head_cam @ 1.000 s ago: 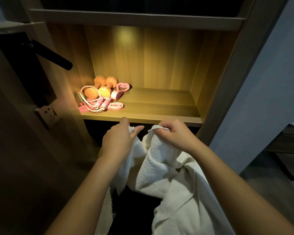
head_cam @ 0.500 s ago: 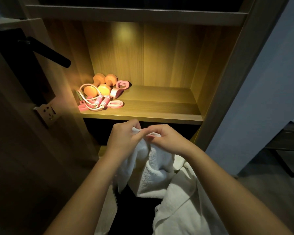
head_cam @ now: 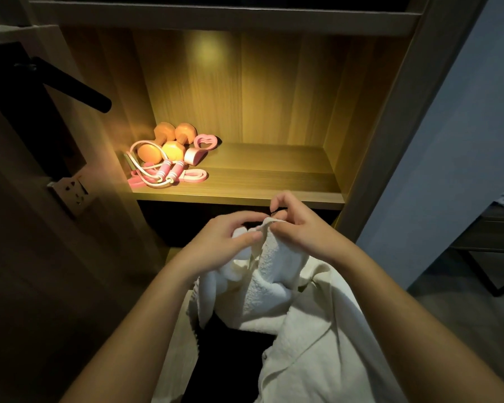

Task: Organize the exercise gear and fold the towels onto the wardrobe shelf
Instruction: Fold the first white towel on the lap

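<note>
Left hand (head_cam: 221, 245) and right hand (head_cam: 298, 228) drawn closer together, fingers pinching corner of fluffy white terry towel (head_cam: 269, 274)

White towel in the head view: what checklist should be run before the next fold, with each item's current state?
1. Left hand grips the white towel: ok.
2. Right hand pinches its top edge: ok.
3. Corners matched between the hands: cannot tell, the cloth is bunched there.
4. Towel folded flat: not ok, it hangs crumpled below the shelf.
5. Dumbbells and jump rope gathered at the shelf's left end: ok.
6. Bare shelf board to their right for the towel: ok.
</note>
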